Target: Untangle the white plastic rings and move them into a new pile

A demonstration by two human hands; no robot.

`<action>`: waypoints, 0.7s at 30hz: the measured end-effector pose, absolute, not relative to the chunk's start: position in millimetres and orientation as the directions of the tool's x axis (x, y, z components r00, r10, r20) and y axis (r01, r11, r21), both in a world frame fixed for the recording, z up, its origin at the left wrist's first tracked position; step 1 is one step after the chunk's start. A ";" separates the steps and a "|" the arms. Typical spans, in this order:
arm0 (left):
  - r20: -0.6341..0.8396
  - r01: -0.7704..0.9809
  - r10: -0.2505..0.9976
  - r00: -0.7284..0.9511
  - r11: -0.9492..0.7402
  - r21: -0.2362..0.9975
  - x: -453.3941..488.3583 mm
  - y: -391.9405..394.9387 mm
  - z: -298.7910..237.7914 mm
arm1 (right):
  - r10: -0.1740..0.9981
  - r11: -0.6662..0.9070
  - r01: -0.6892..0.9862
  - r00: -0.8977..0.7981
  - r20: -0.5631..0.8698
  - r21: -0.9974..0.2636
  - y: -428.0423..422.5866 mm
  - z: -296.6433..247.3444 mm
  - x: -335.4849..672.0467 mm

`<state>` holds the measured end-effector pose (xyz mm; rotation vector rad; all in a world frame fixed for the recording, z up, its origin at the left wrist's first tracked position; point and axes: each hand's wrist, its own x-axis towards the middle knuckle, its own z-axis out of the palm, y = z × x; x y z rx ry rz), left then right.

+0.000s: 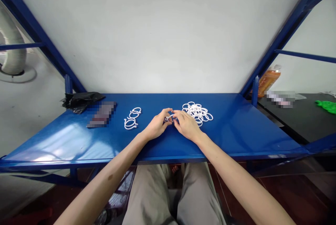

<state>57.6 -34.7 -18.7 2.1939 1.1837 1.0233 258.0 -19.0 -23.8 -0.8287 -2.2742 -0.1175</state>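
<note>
Both hands meet over the middle of a blue table (162, 148), with a white ring (171, 115) held between them. My left hand (158, 123) pinches the ring's left side with thumb and fingers. On its right side, my right hand (187, 124) grips with bent fingers, which hide part of the ring. Just beyond my right hand lies a loose pile of white rings (201, 112), overlapping one another. To the left of my left hand, several more white rings (130, 124) rest in a small group, some with a little knob or clasp showing.
A crumpled black plastic bag (81, 100) and a blurred flat dark object (102, 114) lie at the table's left. Blue metal posts (254, 92) rise at the back corners before a pale wall. On a black side table (296, 116) stands an orange bottle (268, 81), with something green (326, 106) nearby.
</note>
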 end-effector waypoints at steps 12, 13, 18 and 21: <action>0.387 0.596 0.917 0.097 -0.365 0.715 54.0 -27.6 -15.5 | 0.637 0.743 0.566 -0.436 0.636 -0.356 -18.9 -26.5 258.0; 0.389 0.593 0.916 0.094 -0.365 0.718 54.4 -27.7 -16.0 | 0.635 0.747 0.554 -0.435 0.638 -0.366 -19.0 -26.6 257.8; 0.435 0.607 0.893 0.117 -0.411 0.680 56.3 -31.1 -18.2 | 0.629 0.766 0.505 -0.456 0.630 -0.399 -18.5 -28.8 258.2; 0.457 0.617 0.872 0.179 -0.461 0.638 56.8 -35.1 -19.2 | 0.617 0.781 0.480 -0.497 0.610 -0.400 -17.6 -30.7 261.0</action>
